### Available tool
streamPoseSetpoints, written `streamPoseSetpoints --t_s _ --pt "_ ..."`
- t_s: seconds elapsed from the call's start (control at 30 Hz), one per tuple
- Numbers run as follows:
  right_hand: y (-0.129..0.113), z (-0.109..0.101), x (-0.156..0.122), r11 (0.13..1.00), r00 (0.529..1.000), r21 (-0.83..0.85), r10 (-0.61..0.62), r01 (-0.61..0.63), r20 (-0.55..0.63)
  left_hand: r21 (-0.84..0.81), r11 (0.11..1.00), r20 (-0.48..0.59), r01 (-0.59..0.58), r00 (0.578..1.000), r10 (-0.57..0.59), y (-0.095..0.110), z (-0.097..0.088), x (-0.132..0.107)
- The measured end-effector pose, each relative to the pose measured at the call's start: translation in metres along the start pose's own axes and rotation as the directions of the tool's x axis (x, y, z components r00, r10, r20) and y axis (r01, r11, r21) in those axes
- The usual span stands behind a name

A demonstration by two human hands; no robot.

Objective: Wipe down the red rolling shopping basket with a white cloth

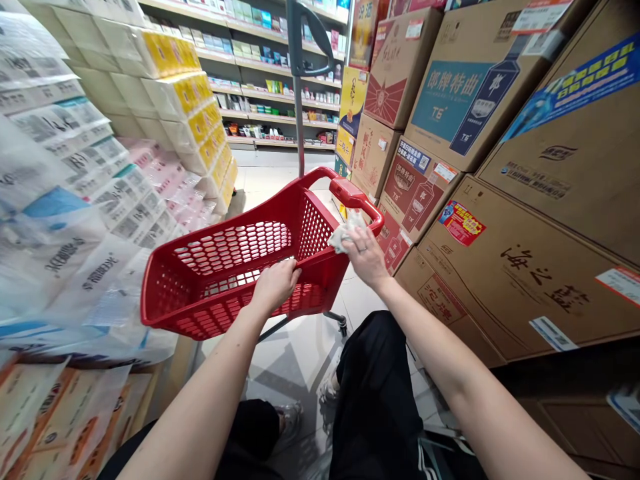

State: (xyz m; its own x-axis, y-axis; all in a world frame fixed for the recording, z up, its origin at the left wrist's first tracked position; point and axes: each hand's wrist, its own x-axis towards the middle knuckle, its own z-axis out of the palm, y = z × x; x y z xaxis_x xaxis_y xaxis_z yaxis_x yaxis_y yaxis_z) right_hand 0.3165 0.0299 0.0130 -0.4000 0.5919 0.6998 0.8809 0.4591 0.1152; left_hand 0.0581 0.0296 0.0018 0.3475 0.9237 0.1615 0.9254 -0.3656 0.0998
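Note:
A red plastic shopping cart stands sideways in front of me, its basket pointing left and its handle on the right. My left hand is closed over the near rim of the basket, around its middle. My right hand presses a pale, crumpled cloth against the cart's near corner, just below the handle. A ring shows on one finger of this hand. Through the perforated walls the basket looks bare inside. A grey pole with a dark loop on top rises behind the handle.
Stacked cardboard cartons wall the right side. On the left, plastic-wrapped tissue packs pile high beside the cart. Shelves of small goods close off the far end. Pale floor tiles and a caster show below.

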Motion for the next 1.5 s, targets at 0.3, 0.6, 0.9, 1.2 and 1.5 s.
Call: streamPoseSetpoints --t_s 0.3,0.6,0.9,1.2,1.5 --pt "0.028 -0.009 0.009 0.988 0.99 0.062 0.142 -0.14 -0.025 0.028 1.0 -0.042 -0.013 0.999 0.014 -0.003 0.007 0.002" --pt "-0.071 0.025 0.018 0.989 0.998 0.138 -0.06 0.056 0.024 0.048 0.999 -0.045 -0.005 0.999 0.008 0.001 0.005 -0.006" --pt "-0.033 -0.004 0.021 0.978 0.982 0.12 -0.177 0.169 0.061 0.041 0.999 -0.069 0.016 0.997 -0.013 0.003 0.006 -0.009" --pt "0.007 0.003 0.013 0.976 0.982 0.117 -0.189 0.185 0.027 0.001 1.0 -0.074 0.026 0.997 -0.026 0.011 0.01 -0.006" --pt "-0.003 0.006 0.027 0.986 0.984 0.105 -0.143 0.132 0.11 -0.023 0.998 -0.04 0.067 0.997 -0.067 0.021 0.01 0.005"
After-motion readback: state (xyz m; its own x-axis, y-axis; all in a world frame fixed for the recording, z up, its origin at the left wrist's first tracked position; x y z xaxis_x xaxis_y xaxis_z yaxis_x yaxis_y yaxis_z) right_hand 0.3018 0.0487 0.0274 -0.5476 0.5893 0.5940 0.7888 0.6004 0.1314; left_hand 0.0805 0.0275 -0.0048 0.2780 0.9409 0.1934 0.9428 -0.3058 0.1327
